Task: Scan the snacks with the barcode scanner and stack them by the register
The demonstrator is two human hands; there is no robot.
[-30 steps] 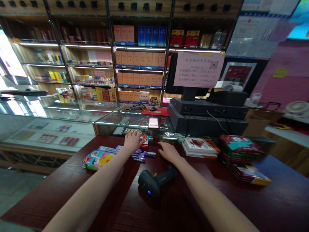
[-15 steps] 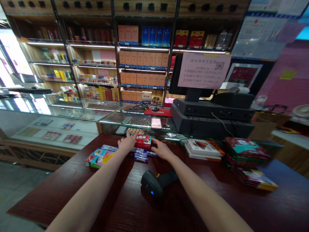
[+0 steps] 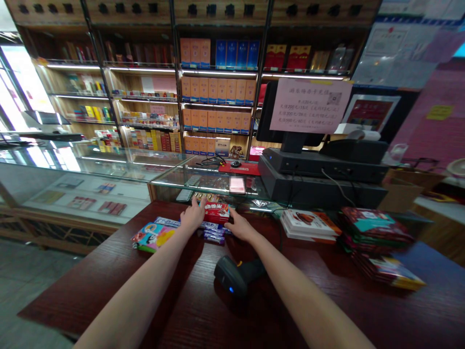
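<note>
A stack of red snack packs (image 3: 217,213) lies across the far part of the dark wooden counter, between my two hands. At the stack's left end is my left hand (image 3: 193,216), its fingers curled against the packs. My right hand (image 3: 240,226) presses the right end with its fingertips. Several purple stick packs (image 3: 214,236) lie just in front of the stack. Left of these, partly behind my left forearm, is a pile of colourful snack bags (image 3: 152,236). A black barcode scanner (image 3: 232,276) rests between my forearms, its handle end partly hidden by the right one.
A glass display case (image 3: 203,179) borders the counter's far side. Behind the right hand stands a dark monitor and till (image 3: 319,177). White boxes (image 3: 308,225) and piled snack bags (image 3: 376,230) occupy the right side. The counter's left edge (image 3: 76,264) is exposed.
My right hand has come in closer against the right end of the red packs. The left hand stays at the other end. The whole view has shifted slightly.
</note>
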